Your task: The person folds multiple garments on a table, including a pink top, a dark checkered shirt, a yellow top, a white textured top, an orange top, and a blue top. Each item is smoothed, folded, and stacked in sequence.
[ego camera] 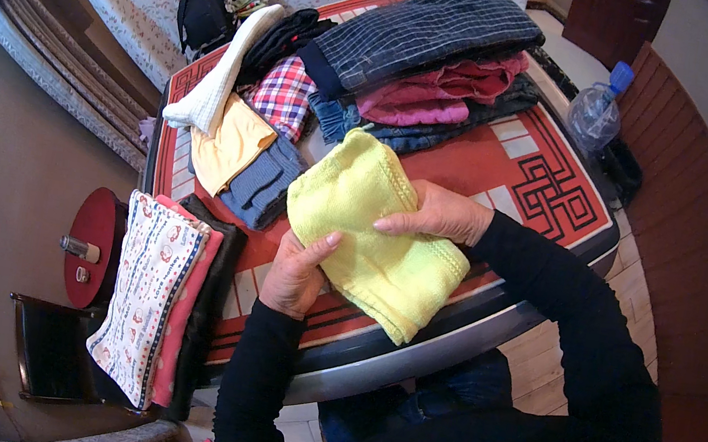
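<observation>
A folded yellow knitted garment [367, 223] is held up over the near part of the table. My left hand [298, 271] grips its left edge, the thumb on top. Across its right side lies my right hand [437, 214], with the thumb on the front and the other fingers hidden behind the cloth. Just left of the garment are a folded blue-grey knit [268, 177] and a light orange folded cloth [229, 140]. Beyond it, a striped dark garment [422, 39] tops a stack with pink clothing [442, 93] and jeans [407, 138].
A white textured cloth [229, 68], a plaid garment [284, 90] and black clothes [281, 39] lie on the table's far left. Folded printed fabric [146, 300] sits at the left edge. A large plastic bottle [595, 113] stands right of the table [459, 158]; a small red stool [97, 217] is at left.
</observation>
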### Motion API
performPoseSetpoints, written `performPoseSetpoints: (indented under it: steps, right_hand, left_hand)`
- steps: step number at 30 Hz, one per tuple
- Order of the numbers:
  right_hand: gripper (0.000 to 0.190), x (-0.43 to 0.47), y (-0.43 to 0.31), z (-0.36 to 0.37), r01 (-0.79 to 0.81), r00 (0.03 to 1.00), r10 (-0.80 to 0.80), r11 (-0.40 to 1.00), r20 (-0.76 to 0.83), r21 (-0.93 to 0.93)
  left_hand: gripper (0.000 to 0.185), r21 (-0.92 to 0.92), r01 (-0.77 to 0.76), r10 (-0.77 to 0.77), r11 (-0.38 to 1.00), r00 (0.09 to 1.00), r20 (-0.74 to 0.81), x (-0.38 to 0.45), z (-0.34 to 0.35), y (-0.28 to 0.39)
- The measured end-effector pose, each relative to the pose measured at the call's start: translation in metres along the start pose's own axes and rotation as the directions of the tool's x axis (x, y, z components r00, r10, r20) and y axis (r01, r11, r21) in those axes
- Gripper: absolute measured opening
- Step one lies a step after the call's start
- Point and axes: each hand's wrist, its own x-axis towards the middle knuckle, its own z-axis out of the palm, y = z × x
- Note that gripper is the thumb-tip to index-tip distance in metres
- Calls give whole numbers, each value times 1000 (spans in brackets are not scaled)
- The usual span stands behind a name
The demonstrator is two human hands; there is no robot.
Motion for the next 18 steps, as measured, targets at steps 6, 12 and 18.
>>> performPoseSetpoints:
  steps: [6, 12, 18]
  right_hand:
    - [46, 2, 5, 0, -27, 998, 29, 999, -64, 38]
    - [38, -5, -3, 7, 140, 977, -108, 975, -182, 174]
    - [39, -28, -22, 8, 453, 876, -371, 852, -308, 264]
  left_hand:
    - [57, 43, 27, -26, 999, 999, -21, -2, -3, 0]
    - [67, 129, 112, -121, 985, 991, 63, -7, 2, -5]
    - [67, 466, 72, -213, 882, 943, 257, -13, 30, -10]
